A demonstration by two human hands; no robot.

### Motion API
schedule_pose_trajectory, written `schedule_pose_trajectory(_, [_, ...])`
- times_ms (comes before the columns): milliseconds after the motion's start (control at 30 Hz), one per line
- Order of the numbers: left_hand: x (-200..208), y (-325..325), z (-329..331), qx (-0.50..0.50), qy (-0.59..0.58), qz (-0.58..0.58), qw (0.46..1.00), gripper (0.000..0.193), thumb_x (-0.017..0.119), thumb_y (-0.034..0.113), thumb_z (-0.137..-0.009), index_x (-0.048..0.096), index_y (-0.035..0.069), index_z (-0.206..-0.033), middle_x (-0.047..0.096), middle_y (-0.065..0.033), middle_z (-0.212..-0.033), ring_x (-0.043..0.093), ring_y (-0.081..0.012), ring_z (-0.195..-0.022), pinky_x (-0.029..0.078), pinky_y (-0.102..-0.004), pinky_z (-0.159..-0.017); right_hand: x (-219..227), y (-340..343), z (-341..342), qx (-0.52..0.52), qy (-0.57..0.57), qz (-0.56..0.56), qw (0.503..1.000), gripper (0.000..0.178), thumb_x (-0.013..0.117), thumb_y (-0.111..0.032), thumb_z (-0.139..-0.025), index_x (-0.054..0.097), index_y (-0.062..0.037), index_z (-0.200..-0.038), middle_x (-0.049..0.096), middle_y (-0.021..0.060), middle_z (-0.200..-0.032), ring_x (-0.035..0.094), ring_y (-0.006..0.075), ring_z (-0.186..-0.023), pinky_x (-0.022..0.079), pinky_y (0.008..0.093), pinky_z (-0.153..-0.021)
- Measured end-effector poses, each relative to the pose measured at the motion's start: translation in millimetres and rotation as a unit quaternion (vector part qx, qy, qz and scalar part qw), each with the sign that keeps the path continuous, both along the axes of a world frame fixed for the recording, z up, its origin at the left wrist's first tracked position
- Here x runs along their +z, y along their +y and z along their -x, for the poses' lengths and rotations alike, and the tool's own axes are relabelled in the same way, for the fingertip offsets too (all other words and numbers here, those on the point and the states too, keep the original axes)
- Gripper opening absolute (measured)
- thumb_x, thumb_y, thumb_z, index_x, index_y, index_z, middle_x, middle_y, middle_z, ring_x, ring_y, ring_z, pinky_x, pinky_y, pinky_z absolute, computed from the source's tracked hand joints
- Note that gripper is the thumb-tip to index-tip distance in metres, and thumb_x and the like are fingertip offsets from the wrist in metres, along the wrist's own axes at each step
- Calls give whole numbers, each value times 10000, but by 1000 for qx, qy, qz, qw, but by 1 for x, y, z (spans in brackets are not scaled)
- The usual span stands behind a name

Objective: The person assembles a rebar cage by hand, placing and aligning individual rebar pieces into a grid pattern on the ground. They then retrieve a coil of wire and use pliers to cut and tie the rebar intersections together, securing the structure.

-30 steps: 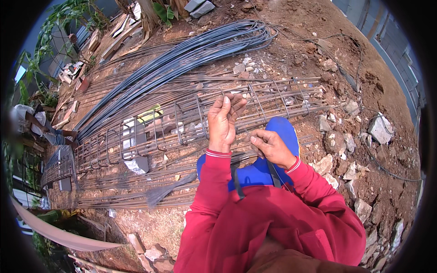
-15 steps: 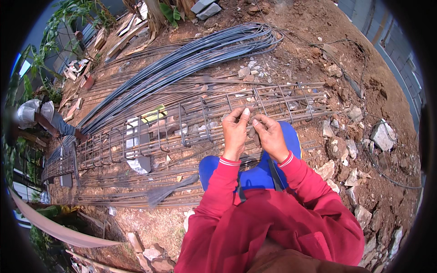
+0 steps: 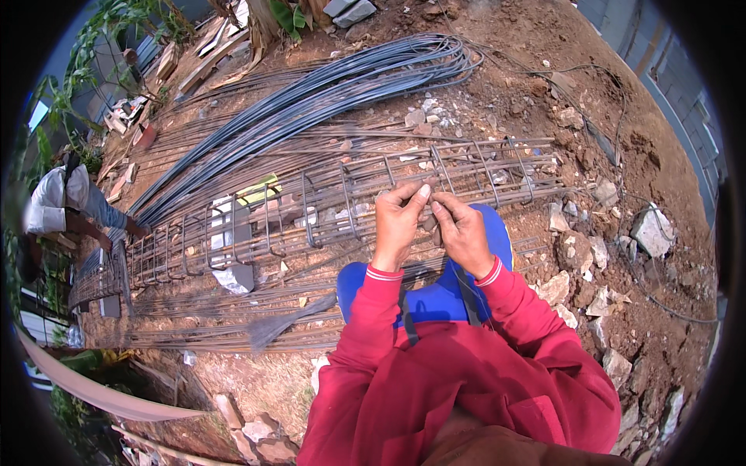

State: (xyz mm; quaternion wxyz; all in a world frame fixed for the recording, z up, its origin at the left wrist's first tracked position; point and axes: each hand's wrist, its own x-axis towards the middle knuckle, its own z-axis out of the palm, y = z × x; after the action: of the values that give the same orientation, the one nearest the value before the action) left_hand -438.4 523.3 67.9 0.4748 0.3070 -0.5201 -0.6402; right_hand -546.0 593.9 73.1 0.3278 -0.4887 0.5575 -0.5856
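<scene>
My left hand (image 3: 398, 227) and my right hand (image 3: 464, 233) almost meet in front of me, above the near side of a long rebar cage (image 3: 308, 203). Thumb and forefinger are pinched together on each. Whatever lies between the fingertips is too small to make out. The cage runs from the far left to the right, with square stirrups spaced along its bars. Pale blocks (image 3: 232, 273) sit beneath it. To the left of my knees, a bundle of thin dark wire (image 3: 289, 323) lies across loose bars.
A looped bundle of blue-grey steel bars (image 3: 311, 109) lies beyond the cage. At the far left a co-worker (image 3: 58, 198) bends over the cage's end, arms reaching to it. Rocks (image 3: 653, 233) and rubble cover the soil at right. Some cable (image 3: 657, 299) trails there.
My left hand has shifted slightly left, and both hands stay pinched close together. At the far left, the co-worker's upper body has shifted. The cage looks unmoved.
</scene>
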Motion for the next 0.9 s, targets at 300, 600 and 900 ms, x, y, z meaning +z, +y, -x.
schedule_pose_trajectory(300, [-2, -5, -10, -55, 24, -49, 997, 233, 644, 96, -894, 675, -50, -1073, 591, 7, -739, 436, -46, -594, 359, -193, -529, 1, 2, 15, 62, 110, -11, 992, 185, 533, -87, -949, 638, -25, -1088, 588, 42, -601, 525, 91, -489, 409, 275, -464])
schedule_pose_trajectory(600, [-17, -9, 1, -9, 205, -98, 974, 164, 590, 171, -945, 626, 12, -953, 646, -48, -866, 556, -132, -718, 504, -297, -700, -5, 10, 2, 197, -241, -244, 918, 160, 442, -224, -1011, 528, -90, -1030, 438, -56, -609, 404, 36, -491, 316, 206, -430])
schedule_pose_trajectory(900, [-28, -84, -98, 44, 514, -121, 848, 116, 489, 181, -990, 542, 79, -1003, 410, 6, -727, 317, -62, -549, 275, -191, -428, -36, 81, 107, 159, 247, -156, 943, 186, 505, -187, -972, 637, -58, -992, 689, 63, -886, 657, 221, -830, 493, 345, -768])
